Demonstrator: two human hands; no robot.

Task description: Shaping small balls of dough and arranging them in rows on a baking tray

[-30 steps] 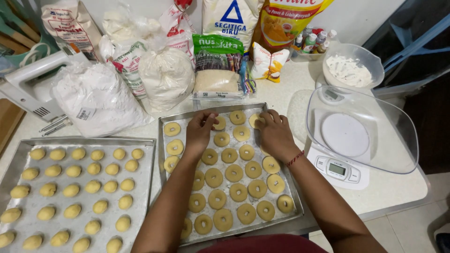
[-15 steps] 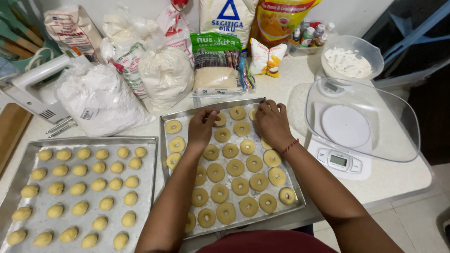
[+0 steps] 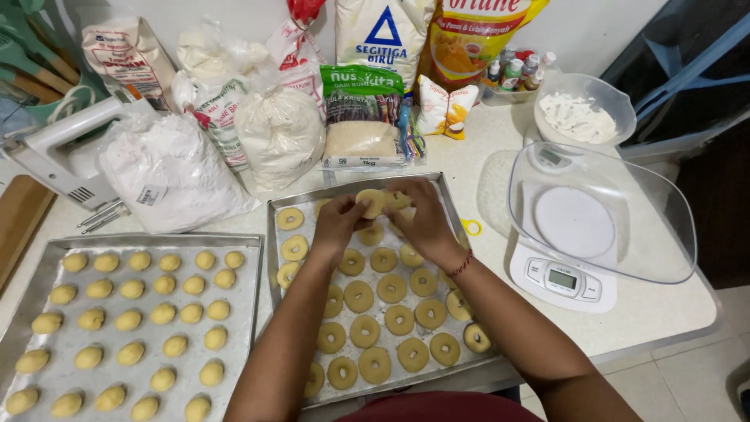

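A metal baking tray (image 3: pixel 280 250) in front of me holds several rows of pale ring-shaped dough cookies (image 3: pixel 382 323). Both hands meet over its far end. My left hand (image 3: pixel 338 221) and my right hand (image 3: pixel 419 215) pinch one round dough piece (image 3: pixel 369 201) between their fingertips, just above the tray's back row. A thin bracelet sits on my right wrist. To the left stands a second tray (image 3: pixel 250 305) filled with several rows of small dough balls (image 3: pixel 162 313).
Bags of flour and sugar (image 3: pixel 168 168) line the back of the counter beside a white hand mixer (image 3: pixel 48 152). A digital scale (image 3: pixel 561 275) with a clear bowl (image 3: pixel 625 211) stands at right, behind it a bowl of white powder (image 3: pixel 582 116). The counter edge runs close at right.
Both hands slid toward the tray's far end and came together on one dough piece. The view has shifted slightly closer.
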